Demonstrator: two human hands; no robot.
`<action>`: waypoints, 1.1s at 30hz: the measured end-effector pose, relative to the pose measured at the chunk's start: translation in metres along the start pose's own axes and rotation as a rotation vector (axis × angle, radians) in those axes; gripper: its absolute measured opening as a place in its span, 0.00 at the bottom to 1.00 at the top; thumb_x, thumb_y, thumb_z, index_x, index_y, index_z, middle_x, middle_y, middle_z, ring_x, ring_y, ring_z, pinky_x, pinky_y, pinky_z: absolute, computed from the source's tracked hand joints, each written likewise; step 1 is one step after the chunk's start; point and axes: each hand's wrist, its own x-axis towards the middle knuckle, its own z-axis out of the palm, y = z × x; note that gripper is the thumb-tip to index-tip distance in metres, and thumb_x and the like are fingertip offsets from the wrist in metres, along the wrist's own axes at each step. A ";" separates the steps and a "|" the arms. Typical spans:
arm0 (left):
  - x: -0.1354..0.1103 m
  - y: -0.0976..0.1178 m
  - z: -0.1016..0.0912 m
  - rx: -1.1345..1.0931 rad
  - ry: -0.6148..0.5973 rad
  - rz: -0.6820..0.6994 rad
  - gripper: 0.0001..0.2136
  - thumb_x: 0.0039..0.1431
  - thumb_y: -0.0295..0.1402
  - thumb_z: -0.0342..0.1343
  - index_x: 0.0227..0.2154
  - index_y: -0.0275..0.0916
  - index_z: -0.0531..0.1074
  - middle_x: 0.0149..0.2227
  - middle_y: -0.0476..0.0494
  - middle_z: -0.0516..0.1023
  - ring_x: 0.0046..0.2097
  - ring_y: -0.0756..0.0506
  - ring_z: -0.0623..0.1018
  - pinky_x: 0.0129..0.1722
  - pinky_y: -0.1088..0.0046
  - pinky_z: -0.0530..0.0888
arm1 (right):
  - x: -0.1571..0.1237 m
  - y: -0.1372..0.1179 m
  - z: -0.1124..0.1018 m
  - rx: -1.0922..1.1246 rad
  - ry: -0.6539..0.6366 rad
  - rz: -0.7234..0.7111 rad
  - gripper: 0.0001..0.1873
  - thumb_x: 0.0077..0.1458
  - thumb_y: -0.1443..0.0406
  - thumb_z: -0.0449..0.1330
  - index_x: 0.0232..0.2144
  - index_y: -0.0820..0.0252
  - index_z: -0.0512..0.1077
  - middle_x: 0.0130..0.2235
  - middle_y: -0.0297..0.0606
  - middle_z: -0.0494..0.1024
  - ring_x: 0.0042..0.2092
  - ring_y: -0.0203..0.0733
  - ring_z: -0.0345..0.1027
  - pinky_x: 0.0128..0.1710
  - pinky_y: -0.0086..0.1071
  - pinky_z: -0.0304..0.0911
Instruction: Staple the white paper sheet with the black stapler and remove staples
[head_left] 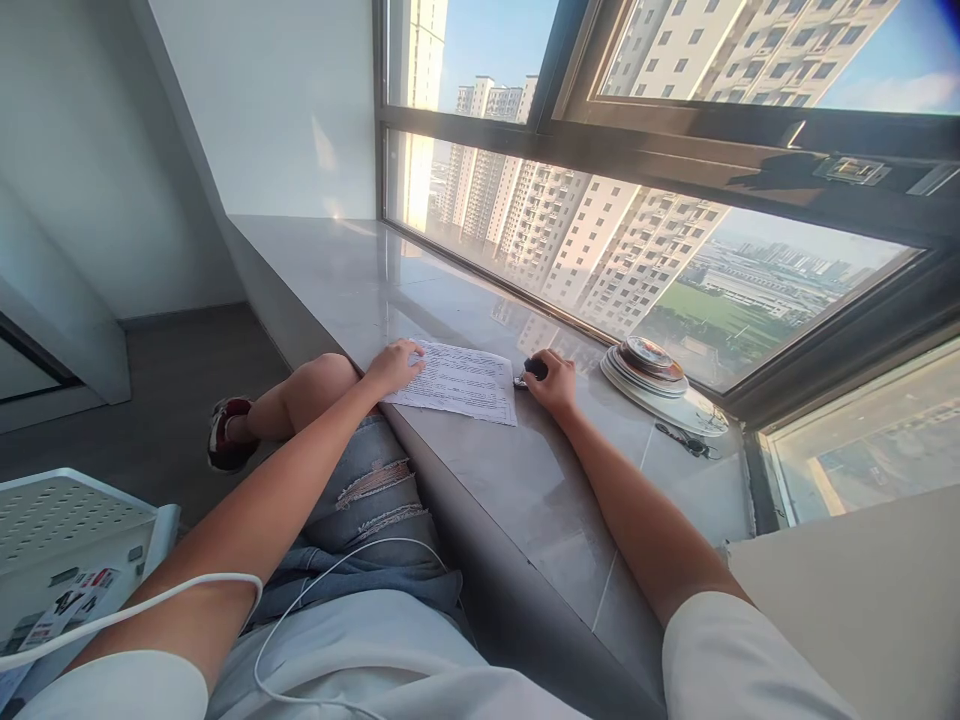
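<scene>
A printed sheet of paper (461, 382) lies flat on the grey tiled window sill (480, 460). My left hand (394, 368) rests at its left edge, the fingers lying loosely over the paper and holding nothing up. Just past the sheet's right edge, my right hand (553, 382) is closed around a small black object (535, 368) with a shiny metallic end. Most of that object is hidden by the fingers, so its kind does not show. It sits close to the sill surface, next to the paper.
Right of my right hand stands a stack of plates (646, 372), with dark-framed glasses (686, 440) in front. A window (570, 240) runs along the sill's far side. A white cable (315, 590) crosses my lap. At lower left is a white perforated cart (82, 530).
</scene>
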 end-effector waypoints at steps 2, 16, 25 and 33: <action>0.000 0.001 0.000 -0.002 0.004 0.000 0.13 0.62 0.37 0.56 0.46 0.42 0.77 0.58 0.39 0.76 0.59 0.37 0.75 0.57 0.64 0.72 | -0.001 0.000 0.000 0.008 -0.018 -0.031 0.09 0.49 0.63 0.56 0.35 0.56 0.70 0.39 0.39 0.79 0.41 0.48 0.71 0.48 0.43 0.57; 0.000 0.002 -0.001 -0.020 0.012 0.003 0.11 0.61 0.37 0.57 0.45 0.41 0.77 0.56 0.38 0.77 0.58 0.37 0.75 0.57 0.62 0.72 | 0.003 -0.012 -0.002 0.011 -0.108 -0.033 0.24 0.71 0.53 0.40 0.27 0.55 0.66 0.28 0.38 0.74 0.36 0.47 0.66 0.40 0.38 0.54; -0.002 0.003 -0.001 -0.033 0.015 -0.004 0.12 0.61 0.37 0.56 0.45 0.41 0.78 0.56 0.38 0.77 0.58 0.36 0.75 0.55 0.63 0.73 | 0.004 -0.034 0.004 -0.198 -0.204 -0.113 0.25 0.73 0.56 0.38 0.31 0.55 0.68 0.35 0.42 0.76 0.40 0.48 0.63 0.41 0.41 0.50; 0.001 0.001 0.001 -0.018 0.012 -0.016 0.13 0.61 0.38 0.57 0.46 0.41 0.78 0.56 0.37 0.77 0.58 0.36 0.75 0.57 0.61 0.73 | 0.002 -0.044 0.005 -0.296 -0.255 -0.101 0.25 0.73 0.57 0.38 0.33 0.55 0.71 0.36 0.45 0.74 0.40 0.51 0.61 0.44 0.46 0.50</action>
